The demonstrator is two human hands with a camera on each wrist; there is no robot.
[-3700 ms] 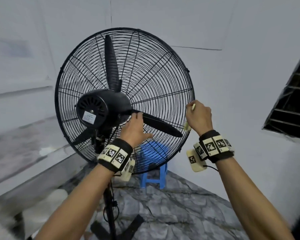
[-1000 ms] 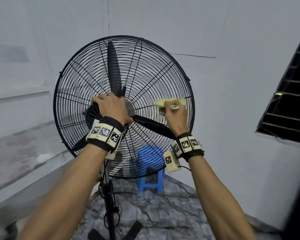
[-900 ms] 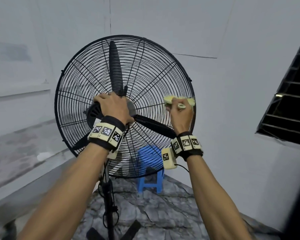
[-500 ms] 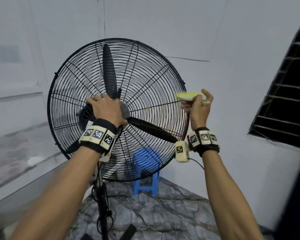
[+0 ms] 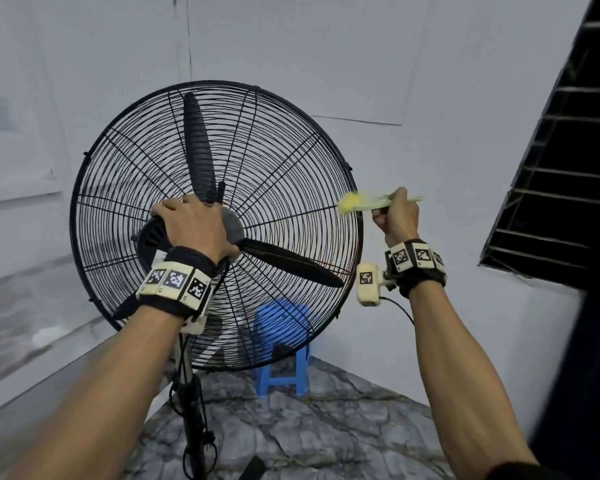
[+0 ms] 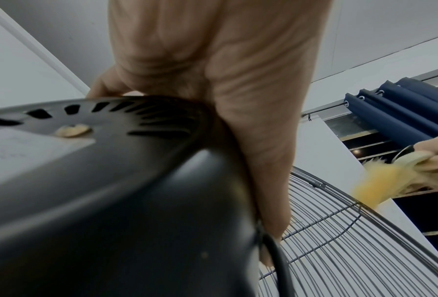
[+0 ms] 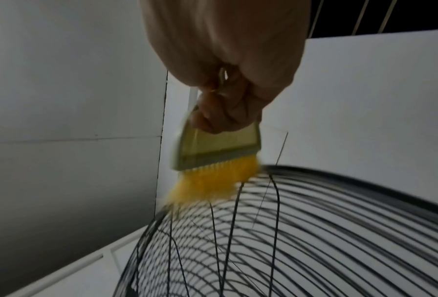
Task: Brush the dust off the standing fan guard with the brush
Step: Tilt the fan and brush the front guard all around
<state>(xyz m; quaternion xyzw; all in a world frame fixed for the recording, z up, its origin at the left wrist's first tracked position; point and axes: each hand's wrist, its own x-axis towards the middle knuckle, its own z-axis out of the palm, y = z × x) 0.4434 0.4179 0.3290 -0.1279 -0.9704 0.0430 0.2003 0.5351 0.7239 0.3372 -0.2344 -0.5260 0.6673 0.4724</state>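
Note:
A black standing fan with a round wire guard [image 5: 291,174] stands before me, seen from its back. My left hand [image 5: 191,226] lies over the top of the black motor housing [image 6: 98,191], fingers curved round it. My right hand [image 5: 397,216] grips a small brush [image 5: 364,202] with a pale green handle and yellow bristles [image 7: 213,182]. The bristles touch the wires at the guard's right rim [image 7: 339,176]. In the left wrist view the brush [image 6: 390,182] shows blurred at the right edge, over the guard [image 6: 339,241].
A blue plastic stool [image 5: 281,337] stands behind the fan in the corner. The fan's pole and cable [image 5: 191,403] run down to a grey stone-patterned floor. White walls close in behind; a barred window [image 5: 561,188] is at the right, with blue curtains [image 6: 400,112].
The right hand has swept the brush from the guard's inner right wires outward to the right rim. The left hand moved earlier from the guard's wires onto the motor housing and stays there.

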